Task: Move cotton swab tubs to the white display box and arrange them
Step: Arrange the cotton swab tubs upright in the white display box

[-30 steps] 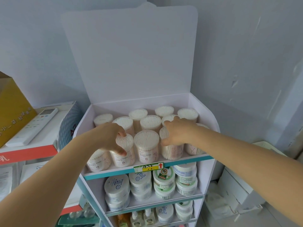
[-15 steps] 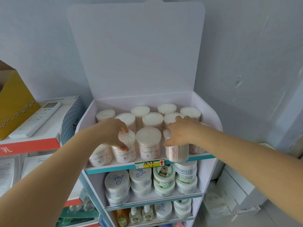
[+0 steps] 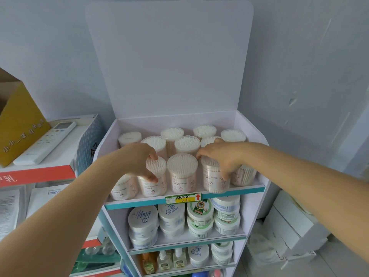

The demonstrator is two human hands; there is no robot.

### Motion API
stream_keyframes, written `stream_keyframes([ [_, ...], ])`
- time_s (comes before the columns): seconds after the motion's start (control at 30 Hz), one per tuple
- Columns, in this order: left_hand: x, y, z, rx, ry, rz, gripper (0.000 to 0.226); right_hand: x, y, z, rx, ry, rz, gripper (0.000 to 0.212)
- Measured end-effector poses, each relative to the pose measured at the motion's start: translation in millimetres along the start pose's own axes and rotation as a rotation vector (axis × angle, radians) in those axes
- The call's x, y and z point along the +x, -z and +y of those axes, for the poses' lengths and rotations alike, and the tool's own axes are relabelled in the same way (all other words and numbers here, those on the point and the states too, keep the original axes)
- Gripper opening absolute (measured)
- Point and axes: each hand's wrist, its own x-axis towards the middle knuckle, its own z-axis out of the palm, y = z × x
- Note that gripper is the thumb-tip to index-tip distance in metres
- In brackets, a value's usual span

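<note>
The white display box (image 3: 249,124) holds several clear tubs of cotton swabs on its top shelf, its lid standing open behind. My left hand (image 3: 139,158) grips the top of a front-row tub (image 3: 153,180), second from the left. My right hand (image 3: 221,156) grips the top of a front-row tub (image 3: 212,180) to the right of the middle one (image 3: 182,174). Behind them stand more tubs (image 3: 187,144), some partly hidden by my hands.
Lower shelves carry white cream jars (image 3: 142,218) and small bottles (image 3: 163,260). To the left a white remote control (image 3: 46,142) lies on boxes beside a yellow carton (image 3: 18,124). White boxes (image 3: 289,226) stand at the lower right. Grey walls enclose the corner.
Both hands stay on the same front-row tubs. The right-hand tub has shifted slightly forward toward the shelf's front edge; the view has tilted a little.
</note>
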Motion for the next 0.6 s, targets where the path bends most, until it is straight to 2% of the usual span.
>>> stream_keyframes([
  [0.13,-1.5,-0.7,0.6,-0.003,0.001,0.001,0.068,-3.7,-5.0,0.9,-0.025,0.077,0.152,0.084],
  [0.37,-0.7,1.0,2.0,0.014,0.005,-0.005,0.068,-6.0,-28.7,-1.7,-0.275,0.147,0.336,0.09],
  [0.5,-0.3,0.3,1.9,0.025,0.003,-0.01,0.069,-10.4,-26.2,8.5,-0.077,0.138,0.265,0.102],
  [0.6,-2.5,0.9,1.3,0.018,0.019,-0.045,0.072,-16.9,-12.0,25.1,0.094,0.058,0.266,0.098],
])
